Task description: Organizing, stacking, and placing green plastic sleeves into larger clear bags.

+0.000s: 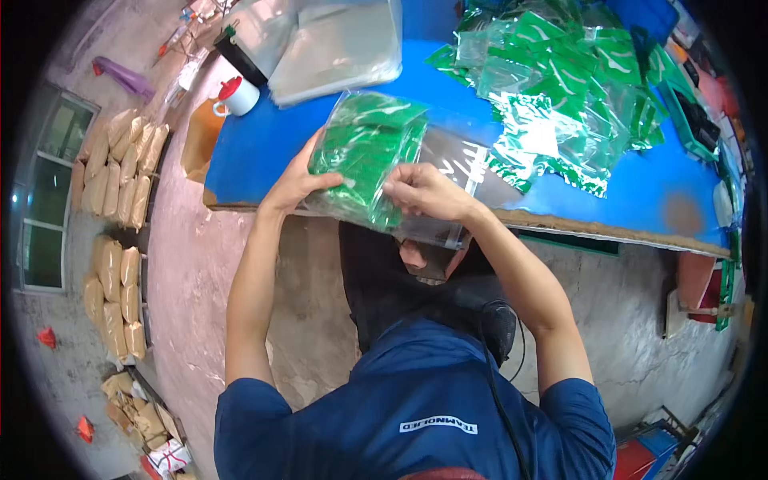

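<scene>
A clear plastic bag (370,148) filled with green packets is tilted up over the table's near edge. My left hand (300,182) grips its left side, with the thumb across the front. My right hand (428,192) is closed in a pinch at the bag's right edge; the fingertips seem to hold the plastic there. Just right of the bag, partly covered by it and my right hand, lies a grey, see-through sheet or plate (452,156) with white marks.
On the blue table (272,152) a stack of clear flat bags (340,56) lies at the far left, near a white mug with a red lid (238,98) and a black upright object (240,58). Loose green packets (560,68) heap at the right. Filled sacks (120,172) line the left wall.
</scene>
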{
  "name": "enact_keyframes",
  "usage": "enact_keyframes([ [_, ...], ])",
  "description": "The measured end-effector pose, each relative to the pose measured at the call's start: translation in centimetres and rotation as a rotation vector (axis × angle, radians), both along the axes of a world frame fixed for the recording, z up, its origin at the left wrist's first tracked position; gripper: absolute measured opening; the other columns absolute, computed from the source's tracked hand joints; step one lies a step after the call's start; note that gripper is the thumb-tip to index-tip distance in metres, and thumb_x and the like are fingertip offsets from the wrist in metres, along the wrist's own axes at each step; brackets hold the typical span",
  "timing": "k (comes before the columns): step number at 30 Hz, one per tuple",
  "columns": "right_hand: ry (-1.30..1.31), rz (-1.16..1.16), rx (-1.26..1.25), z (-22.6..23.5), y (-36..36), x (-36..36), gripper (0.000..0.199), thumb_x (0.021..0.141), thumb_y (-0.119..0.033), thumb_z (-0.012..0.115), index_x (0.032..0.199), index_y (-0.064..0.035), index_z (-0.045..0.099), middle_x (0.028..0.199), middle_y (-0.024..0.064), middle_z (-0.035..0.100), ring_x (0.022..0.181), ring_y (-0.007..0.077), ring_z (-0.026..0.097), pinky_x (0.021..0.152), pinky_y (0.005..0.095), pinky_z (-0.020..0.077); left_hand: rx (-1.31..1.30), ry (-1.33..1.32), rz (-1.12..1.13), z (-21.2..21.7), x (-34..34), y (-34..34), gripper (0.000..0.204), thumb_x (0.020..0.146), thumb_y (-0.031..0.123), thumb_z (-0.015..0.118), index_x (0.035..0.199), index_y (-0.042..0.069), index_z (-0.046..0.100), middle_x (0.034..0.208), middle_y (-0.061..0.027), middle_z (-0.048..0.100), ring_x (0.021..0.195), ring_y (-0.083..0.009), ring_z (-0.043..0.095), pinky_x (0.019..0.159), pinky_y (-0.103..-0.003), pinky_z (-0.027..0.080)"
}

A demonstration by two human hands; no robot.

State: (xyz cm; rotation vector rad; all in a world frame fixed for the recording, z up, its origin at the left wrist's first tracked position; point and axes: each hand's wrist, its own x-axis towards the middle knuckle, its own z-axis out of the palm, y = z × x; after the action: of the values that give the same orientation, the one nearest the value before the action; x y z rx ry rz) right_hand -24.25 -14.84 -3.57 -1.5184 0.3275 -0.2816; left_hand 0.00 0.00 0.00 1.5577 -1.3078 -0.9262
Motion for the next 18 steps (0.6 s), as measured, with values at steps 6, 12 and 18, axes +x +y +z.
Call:
enact_keyframes([
  [6, -0.042, -0.501, 0.150, -1.3, -3.9, 2.3, 0.044, 0.099, -0.042, 0.062, 0.085, 0.0001, 0.067, 0.066, -0.0013, 0.053, 0.063, 0.0083, 0.047, 0.057, 0.0272, 0.0395, 0.091, 0.309, 0.224, -1.5, 3.9, -3.0, 0.077, 0.095, 0.022, 0.069, 0.156, 0.001, 0.026, 0.154, -0.0137, 0.038, 0.141, -0.0213, 0.037, 0.116, -0.032, 0.031],
  [12, -0.027, -0.672, -0.009, -3.0, -6.4, 5.3, 0.039, 0.095, -0.035, 0.066, 0.083, 0.0021, 0.067, 0.071, 0.0037, 0.062, 0.068, 0.0095, 0.053, 0.063, 0.0292, 0.0459, 0.124, 0.273, -0.002, -0.1, 1.4, -6.3, 0.069, 0.092, 0.019, 0.073, 0.150, 0.003, 0.039, 0.139, -0.0078, 0.056, 0.123, -0.0158, 0.054, 0.105, -0.030, 0.043],
  [18, -0.078, -0.463, -0.075, -2.3, -6.8, 3.7, 0.045, 0.098, -0.037, 0.061, 0.079, 0.0036, 0.065, 0.070, 0.0059, 0.061, 0.067, 0.0100, 0.053, 0.058, 0.0312, 0.0435, 0.148, 0.340, 0.018, 0.3, 0.5, -6.6, 0.072, 0.092, 0.022, 0.073, 0.151, 0.002, 0.038, 0.140, -0.0080, 0.055, 0.126, -0.0163, 0.053, 0.106, -0.030, 0.042],
])
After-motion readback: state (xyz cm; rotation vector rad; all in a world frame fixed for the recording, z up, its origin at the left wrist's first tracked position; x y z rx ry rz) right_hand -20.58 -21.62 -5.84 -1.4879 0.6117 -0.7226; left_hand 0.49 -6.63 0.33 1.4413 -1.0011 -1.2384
